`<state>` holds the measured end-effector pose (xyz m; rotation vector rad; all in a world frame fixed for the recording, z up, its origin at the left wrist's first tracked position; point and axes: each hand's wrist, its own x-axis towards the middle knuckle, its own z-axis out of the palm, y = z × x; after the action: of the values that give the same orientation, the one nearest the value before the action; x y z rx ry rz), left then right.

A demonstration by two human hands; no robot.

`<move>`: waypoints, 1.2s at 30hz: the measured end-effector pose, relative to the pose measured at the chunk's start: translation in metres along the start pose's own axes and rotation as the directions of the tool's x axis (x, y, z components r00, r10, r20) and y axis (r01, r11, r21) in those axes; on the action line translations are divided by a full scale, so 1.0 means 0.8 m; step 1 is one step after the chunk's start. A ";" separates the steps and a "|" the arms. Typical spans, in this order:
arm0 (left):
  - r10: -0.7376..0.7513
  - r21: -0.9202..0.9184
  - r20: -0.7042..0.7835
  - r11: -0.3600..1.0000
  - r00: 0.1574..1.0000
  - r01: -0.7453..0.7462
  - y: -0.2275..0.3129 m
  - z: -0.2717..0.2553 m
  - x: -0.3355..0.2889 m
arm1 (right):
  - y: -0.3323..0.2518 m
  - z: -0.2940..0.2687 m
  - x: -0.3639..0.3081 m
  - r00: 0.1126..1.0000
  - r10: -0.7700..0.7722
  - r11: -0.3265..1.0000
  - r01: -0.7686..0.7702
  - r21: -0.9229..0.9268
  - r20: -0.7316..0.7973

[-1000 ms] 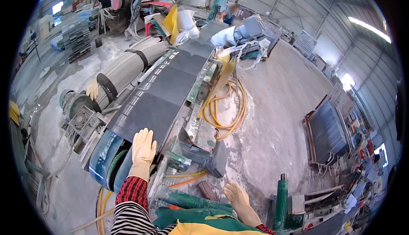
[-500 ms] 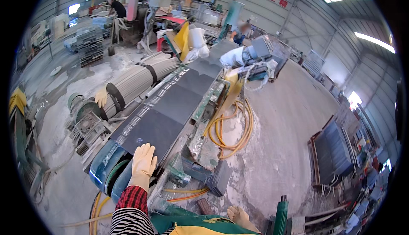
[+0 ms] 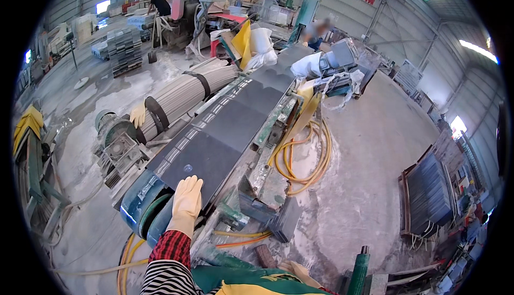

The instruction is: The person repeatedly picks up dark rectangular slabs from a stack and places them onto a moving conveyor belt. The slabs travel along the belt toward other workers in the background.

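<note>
My left hand [image 3: 187,198], in a cream rubber glove, lies flat with outstretched fingers at the near end of a dark stone slab [image 3: 184,165]. The slab is the nearest in a row along a belt conveyor [image 3: 140,198] with a blue curved end. A line of glossy strips runs down the row's left side. Low in the picture, my right hand [image 3: 300,271], gloved alike, is beside my green and yellow apron [image 3: 257,284]; its fingers are mostly hidden, so I cannot make out a hold.
A spare cream glove [image 3: 137,115] rests on a strapped grey roller [image 3: 176,99] left of the conveyor. Yellow hoses [image 3: 305,161] coil on the floor to the right. Dark slabs stand in a rack [image 3: 428,196] further right. Two people work in the background.
The view has shifted, so the scene sits further right and slightly lower at the front. My left hand stays at the slab's near end; my right hand shows less.
</note>
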<state>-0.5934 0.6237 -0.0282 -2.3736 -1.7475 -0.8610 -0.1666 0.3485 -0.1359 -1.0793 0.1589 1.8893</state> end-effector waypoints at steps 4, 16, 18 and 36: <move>0.018 0.010 -0.010 1.000 1.000 -0.018 0.000 -0.001 -0.003 | -0.006 0.000 -0.004 0.999 -0.029 0.995 0.031 -0.093 0.027; 0.011 0.000 -0.022 1.000 1.000 -0.011 0.001 -0.010 -0.009 | -0.013 0.007 0.012 0.976 -0.106 0.981 0.072 -0.178 -0.192; 0.008 0.009 -0.010 1.000 1.000 -0.008 -0.002 -0.010 -0.011 | -0.014 0.017 0.007 0.972 -0.106 0.980 0.067 -0.186 -0.209; 0.046 -0.017 -0.033 0.999 0.998 -0.046 0.002 -0.023 -0.018 | -0.001 -0.091 0.036 0.990 0.059 0.998 -0.059 -0.005 0.127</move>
<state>-0.6022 0.6040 -0.0191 -2.3869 -1.6735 -0.9069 -0.1267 0.3307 -0.2009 -0.9610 0.1176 2.0047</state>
